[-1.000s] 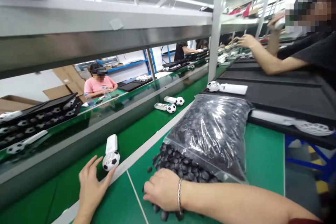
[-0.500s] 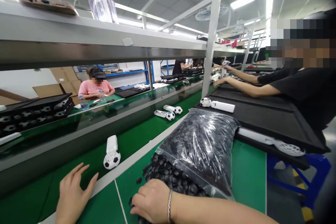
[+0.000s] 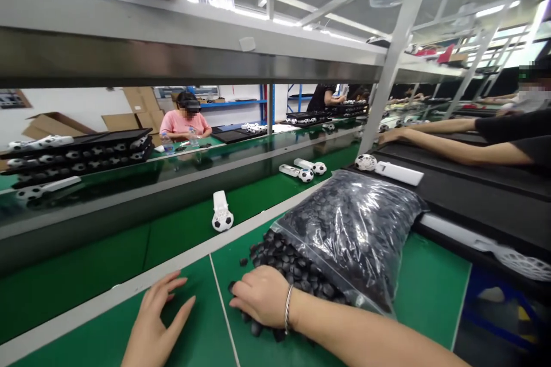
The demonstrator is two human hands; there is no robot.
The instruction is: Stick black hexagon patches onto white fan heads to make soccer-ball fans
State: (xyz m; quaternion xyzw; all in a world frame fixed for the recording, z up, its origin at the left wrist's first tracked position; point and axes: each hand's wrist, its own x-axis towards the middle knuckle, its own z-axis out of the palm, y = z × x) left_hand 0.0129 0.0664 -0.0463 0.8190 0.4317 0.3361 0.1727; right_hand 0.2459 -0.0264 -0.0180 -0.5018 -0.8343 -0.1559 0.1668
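Observation:
My left hand (image 3: 159, 318) is over the near green tabletop, left of a white seam, thumb and fingers apart with nothing between them. My right hand (image 3: 262, 297), with a silver bracelet at the wrist, rests palm down on a pile of small black plastic pieces (image 3: 297, 266). Its fingers are curled; whatever is inside them is hidden. The pile spills from the mouth of a clear plastic bag (image 3: 357, 223) filled with similar pieces. Beyond my hands, a white handheld toy with a soccer-ball head (image 3: 222, 221) lies on the green conveyor belt (image 3: 181, 246).
Two similar ball-headed toys (image 3: 301, 173) lie farther along the belt. Right of the bag, black trays (image 3: 482, 195) carry another white toy (image 3: 398, 172). A metal shelf (image 3: 206, 60) crosses overhead. A co-worker's arms (image 3: 465, 140) reach in from the right; another person (image 3: 185, 120) sits across.
The view has swung left, so the scene sits farther right. My left hand has drawn back from beside the toy to the near tabletop. My right hand stays on the black pieces.

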